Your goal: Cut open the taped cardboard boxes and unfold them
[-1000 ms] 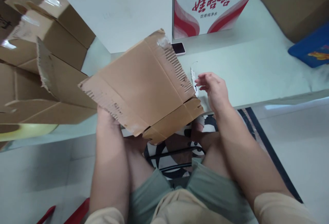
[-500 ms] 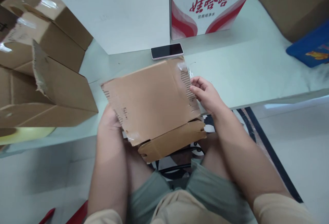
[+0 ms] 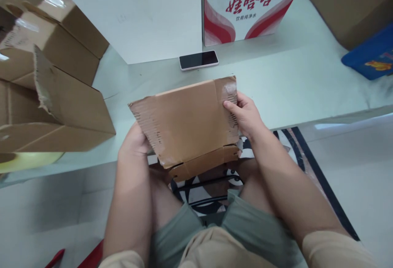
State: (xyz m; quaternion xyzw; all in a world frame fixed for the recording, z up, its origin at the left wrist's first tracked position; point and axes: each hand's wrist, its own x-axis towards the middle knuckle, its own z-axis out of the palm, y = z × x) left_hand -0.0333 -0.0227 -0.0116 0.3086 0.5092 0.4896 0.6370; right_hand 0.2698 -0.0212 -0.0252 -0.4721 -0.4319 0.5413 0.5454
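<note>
A brown cardboard box with torn, corrugated edges is held up between my hands, above my lap at the table's front edge. A narrow flap hangs along its lower side. My right hand grips the right edge, thumb on the face and fingers behind. Around the left edge sits my left hand, its fingers hidden behind the cardboard. Beyond the box a dark-screened phone lies flat on the table.
Open cardboard boxes stand at the left of the pale green table. At the back are a white box and a white-and-red carton. A blue container stands at the right, beside a brown box.
The cardboard box has turned slightly and its right side has shifted right. My right thumb now lies over its face, and the lower flap shows less.
</note>
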